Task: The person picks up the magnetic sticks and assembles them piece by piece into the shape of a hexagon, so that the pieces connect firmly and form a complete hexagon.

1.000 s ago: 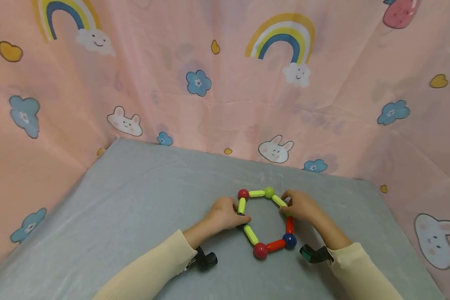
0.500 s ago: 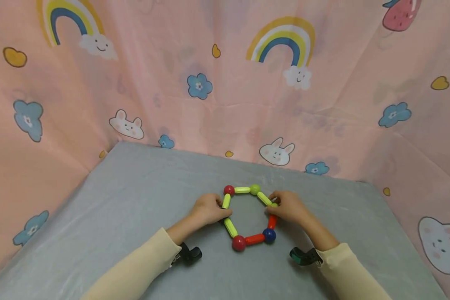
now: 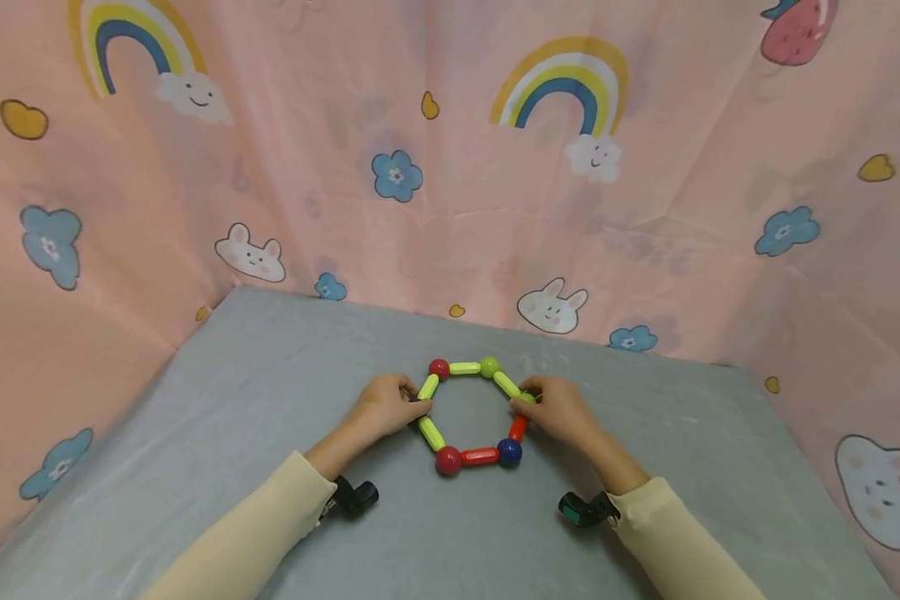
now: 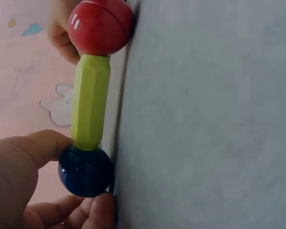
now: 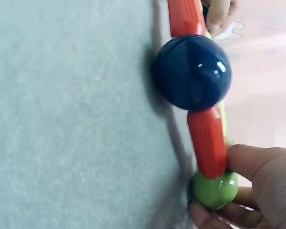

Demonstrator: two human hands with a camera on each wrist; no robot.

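Observation:
A closed ring of balls and sticks, a magnetic building toy by its look, lies on the grey cloth in the head view. My left hand pinches its dark blue ball between thumb and fingers. At the opposite side my right hand grips a green ball. Nearest me are a red ball, a red stick and another blue ball. Across the far side run a red ball, a yellow-green stick and a light green ball.
Grey cloth covers the table. A pink printed curtain rises behind it and along both sides. Dark wrist devices, one on the left and one on the right, stick out below the cream sleeves.
Both hands have carried the ring to the left and a little away from me, keeping hold of the same two balls. The ring has stayed joined.

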